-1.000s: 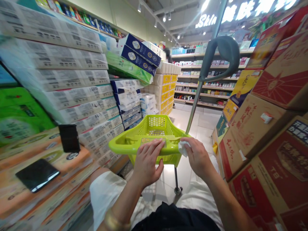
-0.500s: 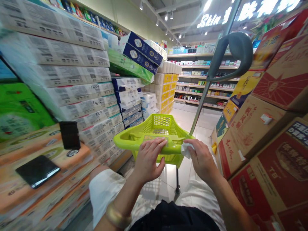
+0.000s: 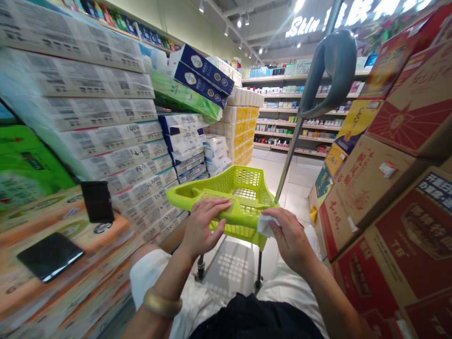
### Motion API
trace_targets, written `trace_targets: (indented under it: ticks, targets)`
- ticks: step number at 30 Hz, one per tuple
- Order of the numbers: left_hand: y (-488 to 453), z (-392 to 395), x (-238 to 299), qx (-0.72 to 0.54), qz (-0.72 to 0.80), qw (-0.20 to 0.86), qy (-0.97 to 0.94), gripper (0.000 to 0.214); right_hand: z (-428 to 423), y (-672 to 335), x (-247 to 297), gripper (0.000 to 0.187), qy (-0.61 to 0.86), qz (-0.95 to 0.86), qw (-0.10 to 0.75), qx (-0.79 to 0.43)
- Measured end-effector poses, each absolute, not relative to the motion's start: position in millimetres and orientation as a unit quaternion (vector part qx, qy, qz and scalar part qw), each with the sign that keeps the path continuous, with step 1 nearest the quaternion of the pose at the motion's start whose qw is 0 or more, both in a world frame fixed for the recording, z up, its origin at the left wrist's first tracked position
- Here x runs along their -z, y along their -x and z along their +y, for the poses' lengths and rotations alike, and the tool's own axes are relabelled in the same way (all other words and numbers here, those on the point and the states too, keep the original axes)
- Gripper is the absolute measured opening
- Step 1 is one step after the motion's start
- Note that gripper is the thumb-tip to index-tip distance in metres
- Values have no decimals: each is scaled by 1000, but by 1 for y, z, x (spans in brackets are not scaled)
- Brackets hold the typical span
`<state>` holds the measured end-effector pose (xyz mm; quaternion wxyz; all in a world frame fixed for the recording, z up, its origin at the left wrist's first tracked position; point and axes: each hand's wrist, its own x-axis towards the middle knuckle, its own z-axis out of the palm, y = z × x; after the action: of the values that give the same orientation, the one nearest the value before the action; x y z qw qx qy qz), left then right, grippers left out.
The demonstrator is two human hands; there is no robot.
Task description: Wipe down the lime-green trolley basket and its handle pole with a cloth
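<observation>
A lime-green shopping basket (image 3: pixel 243 190) with perforated walls stands in front of me on metal legs with casters. My left hand (image 3: pixel 205 226) lies over the handle side of its rim, fingers stretched out flat and thumb apart below. At the right end of that rim, my right hand (image 3: pixel 287 235) pinches a folded white tissue (image 3: pixel 265 226) and presses it against the green plastic. From the basket's right corner a metal pole (image 3: pixel 289 160) slants up to a grey loop handle (image 3: pixel 328 75). Neither hand touches the loop.
Wrapped paper packs (image 3: pixel 106 113) are stacked high on the left. A black phone-like slab (image 3: pixel 51 256) and a small black stand (image 3: pixel 98 201) rest on orange packs. Cardboard cartons (image 3: pixel 374 174) line the right side. Shelves of goods (image 3: pixel 300 110) stand beyond the tiled floor.
My left hand has shifted left along the rim. My right hand has moved slightly left and down with the tissue. The grey loop now appears turned and farther left.
</observation>
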<state>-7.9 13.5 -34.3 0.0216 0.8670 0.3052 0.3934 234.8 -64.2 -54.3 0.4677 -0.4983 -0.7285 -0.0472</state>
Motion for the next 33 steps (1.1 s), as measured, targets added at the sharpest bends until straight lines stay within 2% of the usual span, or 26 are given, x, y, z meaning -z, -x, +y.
trace_targets:
  ticks: [10, 16, 18, 23, 28, 33]
  targets:
    - [22, 31, 31, -435, 290, 56, -851, 29, -67, -241, 61, 24, 459, -719, 520, -46]
    - [12, 21, 30, -456, 353, -41, -816, 22, -69, -229, 67, 26, 427, -710, 555, -67]
    - [1, 10, 28, -444, 367, -71, -814, 23, -68, -224, 72, 27, 428, -702, 566, -56]
    - [-39, -21, 20, -381, 310, -5, -871, 32, -60, -220, 89, 27, 429, -682, 592, -23]
    - [-67, -30, 14, -295, 357, 17, -886, 43, -52, -219, 105, 29, 443, -627, 641, -11]
    - [-71, -31, 15, -267, 402, 6, -876, 31, -49, -214, 112, 25, 471, -548, 691, -18]
